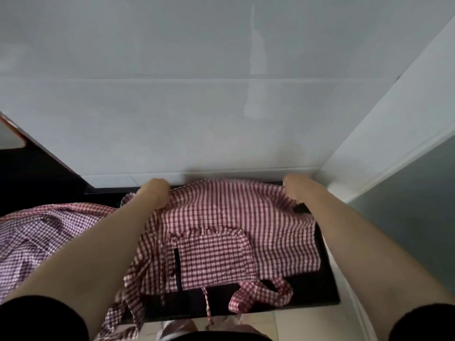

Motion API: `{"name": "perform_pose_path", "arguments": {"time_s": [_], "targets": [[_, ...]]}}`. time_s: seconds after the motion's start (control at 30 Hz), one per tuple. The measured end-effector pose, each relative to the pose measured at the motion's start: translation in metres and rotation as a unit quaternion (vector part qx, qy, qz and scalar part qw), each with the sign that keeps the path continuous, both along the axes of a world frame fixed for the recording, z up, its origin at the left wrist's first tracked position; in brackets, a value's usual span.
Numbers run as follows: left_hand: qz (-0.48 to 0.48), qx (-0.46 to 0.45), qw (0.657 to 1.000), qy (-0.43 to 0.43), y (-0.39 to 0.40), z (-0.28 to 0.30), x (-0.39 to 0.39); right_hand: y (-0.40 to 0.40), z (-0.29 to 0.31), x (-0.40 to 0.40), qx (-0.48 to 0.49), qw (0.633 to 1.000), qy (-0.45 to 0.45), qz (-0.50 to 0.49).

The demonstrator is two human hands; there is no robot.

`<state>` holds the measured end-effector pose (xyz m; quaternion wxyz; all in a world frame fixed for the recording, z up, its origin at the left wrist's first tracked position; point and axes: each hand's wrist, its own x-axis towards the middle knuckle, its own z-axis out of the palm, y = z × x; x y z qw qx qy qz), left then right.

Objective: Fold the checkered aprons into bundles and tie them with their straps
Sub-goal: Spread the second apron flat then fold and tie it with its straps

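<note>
A: What lies closest to the camera?

B: Two black sleeve cuffs (37,318) at the bottom corners, with bare forearms reaching forward from them. Between the arms, the narrow red-and-white gingham straps (261,295) trail over the near edge of the black flat tabletop (327,291), one looped into a loose curl, others hanging down past the edge.

A: And the apron itself?

B: The red-and-white checkered cotton apron (258,217) is spread flat across the black tabletop, its ruffle-edged rounded pocket (211,257) facing up near the middle. The cloth is wrinkled along its left side, where it bunches beneath the left forearm.

A: What are the hands doing?

B: Both are at the apron's far edge. The left hand (154,193) has its fingers curled down over the far left corner, gripping the cloth. The right hand (294,189) pinches the far right corner, and the fabric puckers toward it.

A: Anything else around?

B: A second, purple-and-white checkered apron (37,232) lies crumpled to the left, just beside the red one. Beyond the hands rises a pale grey tiled wall (197,94), meeting a white side panel (394,131) on the right.
</note>
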<state>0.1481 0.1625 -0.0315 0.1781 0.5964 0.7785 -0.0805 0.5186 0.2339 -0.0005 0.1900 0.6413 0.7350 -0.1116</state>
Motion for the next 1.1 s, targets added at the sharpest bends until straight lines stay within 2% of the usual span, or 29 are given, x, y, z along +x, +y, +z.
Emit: {"name": "perform_pose_path", "arguments": {"time_s": [0.07,0.13,0.27,0.43,0.53,0.63,0.8,0.93,1.1], "targets": [[0.002,-0.032,0.999,-0.005,-0.005,-0.006,-0.001,-0.004,0.0,0.003,-0.053,0.998,-0.018,-0.005],[-0.001,-0.021,1.0,0.004,-0.008,0.0,0.003,-0.007,0.001,0.005,-0.081,0.996,-0.041,-0.02],[0.059,0.081,0.995,0.009,-0.001,0.013,0.017,-0.002,-0.004,0.008,0.08,0.994,0.038,-0.057],[0.093,0.202,0.973,-0.055,-0.01,0.017,0.018,-0.006,-0.014,0.009,0.187,0.972,0.117,-0.078],[0.054,0.244,0.965,-0.078,-0.032,0.014,0.021,-0.02,-0.031,0.011,0.209,0.957,0.176,-0.092],[-0.001,0.229,0.97,-0.082,-0.062,0.001,0.024,-0.045,-0.051,0.015,0.18,0.959,0.194,-0.098],[-0.035,0.155,0.987,-0.026,-0.101,-0.021,0.034,-0.091,-0.074,0.02,0.159,0.954,0.199,-0.159],[-0.05,0.185,0.981,0.005,-0.124,-0.021,0.048,-0.122,-0.076,0.021,0.177,0.944,0.182,-0.209],[-0.078,0.211,0.974,0.001,-0.164,-0.042,0.049,-0.163,-0.07,0.02,0.187,0.938,0.127,-0.263]]}}
